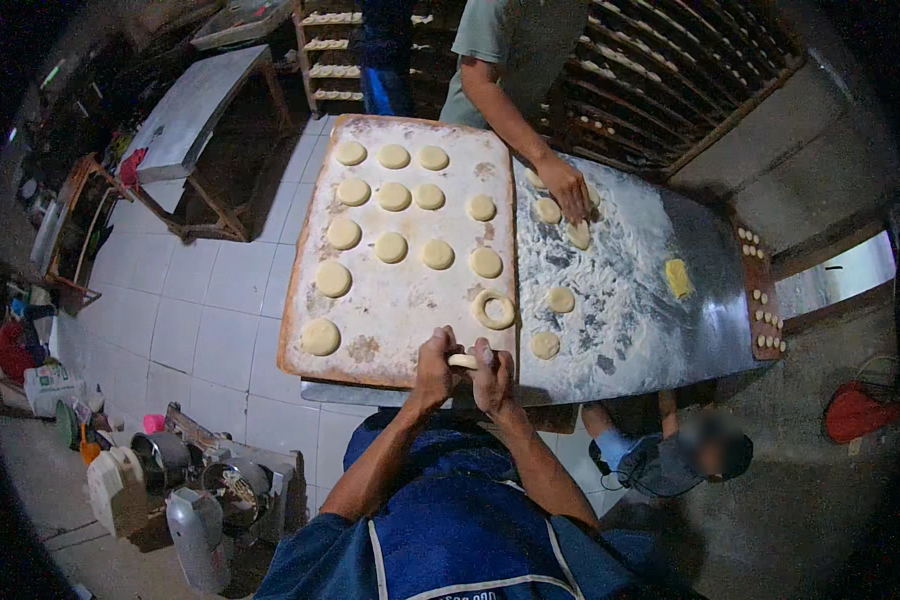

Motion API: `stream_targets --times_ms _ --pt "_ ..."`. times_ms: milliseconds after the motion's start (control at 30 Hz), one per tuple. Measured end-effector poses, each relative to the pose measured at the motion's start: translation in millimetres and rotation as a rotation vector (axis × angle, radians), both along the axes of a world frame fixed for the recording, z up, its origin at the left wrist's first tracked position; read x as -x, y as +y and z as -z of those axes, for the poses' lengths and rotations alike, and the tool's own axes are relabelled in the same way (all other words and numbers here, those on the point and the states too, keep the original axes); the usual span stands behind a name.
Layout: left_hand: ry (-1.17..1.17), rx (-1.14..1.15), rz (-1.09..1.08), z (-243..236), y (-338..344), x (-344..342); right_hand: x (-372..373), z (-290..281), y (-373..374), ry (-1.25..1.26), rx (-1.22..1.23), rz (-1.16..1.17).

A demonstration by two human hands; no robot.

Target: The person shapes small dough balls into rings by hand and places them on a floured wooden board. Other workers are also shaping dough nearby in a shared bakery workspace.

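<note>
Your pale, cream-coloured dough piece (462, 361) is pinched between your left hand (433, 370) and your right hand (491, 378), its visible part a short, smooth, rounded band lying crosswise in the grip; your fingers cover both ends, so its full shape is hidden.

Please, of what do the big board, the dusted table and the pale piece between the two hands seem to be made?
Board: probably wood, dull and dusted white; its rim shows brown.
Table: likely metal, smooth; its less dusted side shines grey.
Pale piece: seemingly dough, matt; creamy and rounded, though partly covered.
</note>
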State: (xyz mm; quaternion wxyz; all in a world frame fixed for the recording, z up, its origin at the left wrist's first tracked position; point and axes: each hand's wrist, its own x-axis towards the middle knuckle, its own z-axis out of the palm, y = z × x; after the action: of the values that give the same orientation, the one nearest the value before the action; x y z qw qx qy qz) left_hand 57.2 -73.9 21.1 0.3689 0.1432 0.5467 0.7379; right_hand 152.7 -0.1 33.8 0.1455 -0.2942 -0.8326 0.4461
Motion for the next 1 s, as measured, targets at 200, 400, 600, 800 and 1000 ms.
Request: stream_targets --times_ms 200,400,600,800,1000 --pt "-0.494 -0.307 -0.112 17.4 -14.5 15.2 20.5 -19.3 -20.6 0.087 0.196 -0.030" --pt "-0.022 -0.046 -0.058 6.3 -31.6 20.4 29.2 -15.8 -34.5 0.026 -0.060 -0.050" --pt "0.008 0.072 -0.052 -26.6 -38.8 15.7 31.9 -24.8 -44.9 0.099 0.215 0.048" --pt "-0.152 -0.133 -0.068 -10.5 -37.4 21.8 28.4 -46.0 -56.5 0.216 0.350 0.213" --pt "0.071 -0.022 0.009 -7.0 -34.5 25.8 34.7 -48.6 -48.3 0.132 0.258 0.056"
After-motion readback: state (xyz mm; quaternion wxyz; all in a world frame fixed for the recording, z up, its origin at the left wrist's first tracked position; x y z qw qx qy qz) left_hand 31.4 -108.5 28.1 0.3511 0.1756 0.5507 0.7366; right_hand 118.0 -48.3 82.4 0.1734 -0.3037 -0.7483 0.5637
